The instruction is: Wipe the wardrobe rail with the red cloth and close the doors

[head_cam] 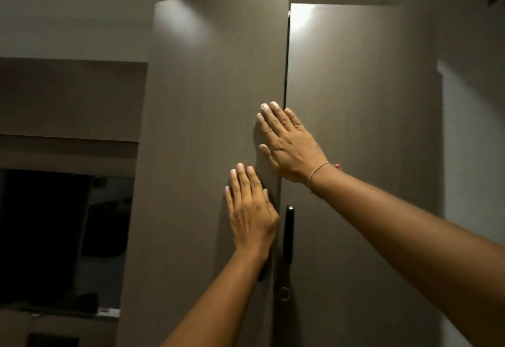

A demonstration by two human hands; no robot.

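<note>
The left hand (252,210) lies flat against the left door (207,128), fingers straight and slightly spread, palm on the panel near its right edge, holding nothing. The right hand (289,144) sits higher, also flat and empty, fingers fanned and angled up to the left — its fingertips on the left door's edge, its heel and wrist over the seam toward the right door (360,155). A thin thread bracelet (318,170) circles the right wrist. Both forearms reach up and forward from the lower frame, the right one coming in from the right side.

Just right of the left hand, a dark vertical handle (288,234) is mounted on the right door, with a round keyhole (285,293) below it. The 2 doors are not flush: the left door's top stands forward and a narrow dark gap (286,60) runs between them above the right hand. The wardrobe rail is hidden behind the doors, and the red cloth is out of sight.

To the left — a dark recess holding a black screen (49,234).
</note>
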